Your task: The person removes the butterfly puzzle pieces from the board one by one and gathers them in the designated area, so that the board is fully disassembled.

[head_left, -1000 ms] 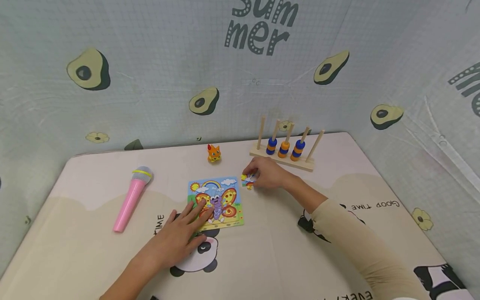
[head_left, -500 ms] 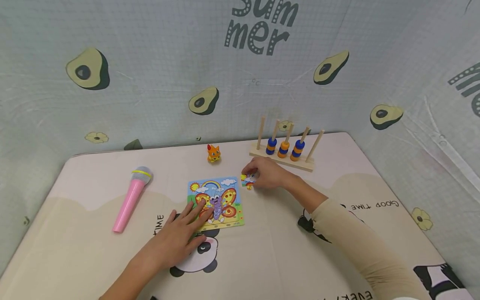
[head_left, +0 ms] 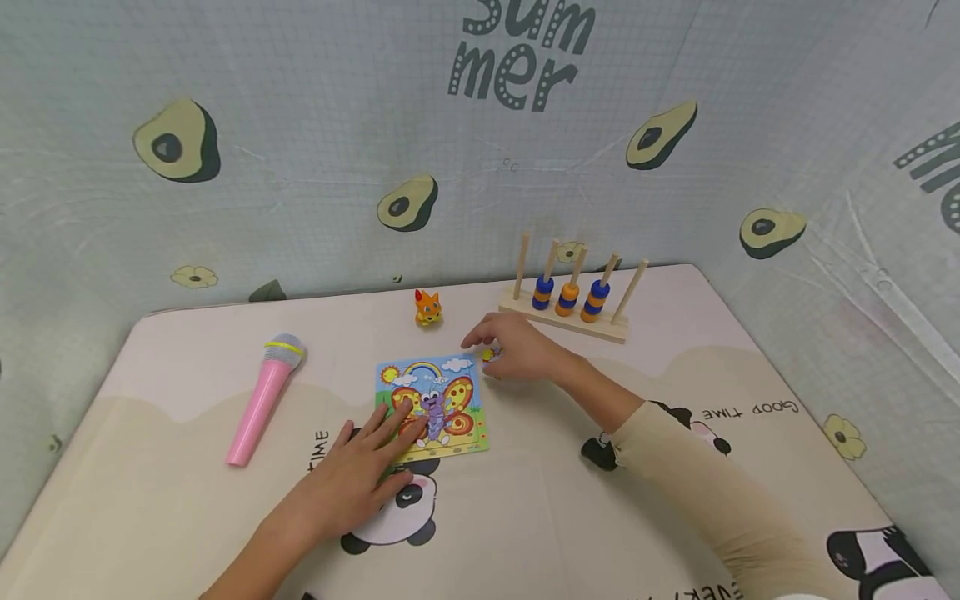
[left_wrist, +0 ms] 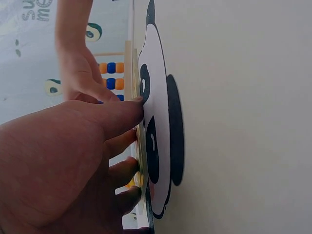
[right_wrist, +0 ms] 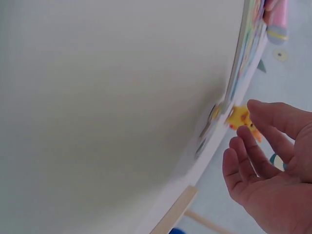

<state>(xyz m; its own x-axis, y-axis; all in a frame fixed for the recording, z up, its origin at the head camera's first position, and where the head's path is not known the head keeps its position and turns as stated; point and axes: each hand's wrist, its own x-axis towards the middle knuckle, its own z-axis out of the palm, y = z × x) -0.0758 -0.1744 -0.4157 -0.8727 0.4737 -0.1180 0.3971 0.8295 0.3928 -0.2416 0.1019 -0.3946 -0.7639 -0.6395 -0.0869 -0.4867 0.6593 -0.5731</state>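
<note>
A square butterfly jigsaw puzzle [head_left: 450, 392] lies flat at the middle of the table. My left hand [head_left: 352, 475] rests on its lower left corner, fingers spread and straight, thumb at the near edge. Just right of the board's upper right corner, my right hand [head_left: 521, 348] hovers with loosely bent fingers. In the right wrist view nothing sits between the right thumb [right_wrist: 275, 114] and fingers. Small colourful puzzle pieces [right_wrist: 209, 122] lie on the table under that hand, beside the board. In the head view the hand covers most of them, leaving a yellow bit in sight.
A pink toy microphone [head_left: 262, 400] lies to the left. An orange fox figure [head_left: 428, 308] stands behind the puzzle. At the back right, a wooden peg stand [head_left: 611, 331] carries blue and orange beads. A printed cloth covers the table [head_left: 555, 500], with hanging fabric behind it.
My right hand has come off the small puzzle pieces and moved slightly left, toward the board's upper right corner, its fingers loosening. My left hand has stayed in place.
</note>
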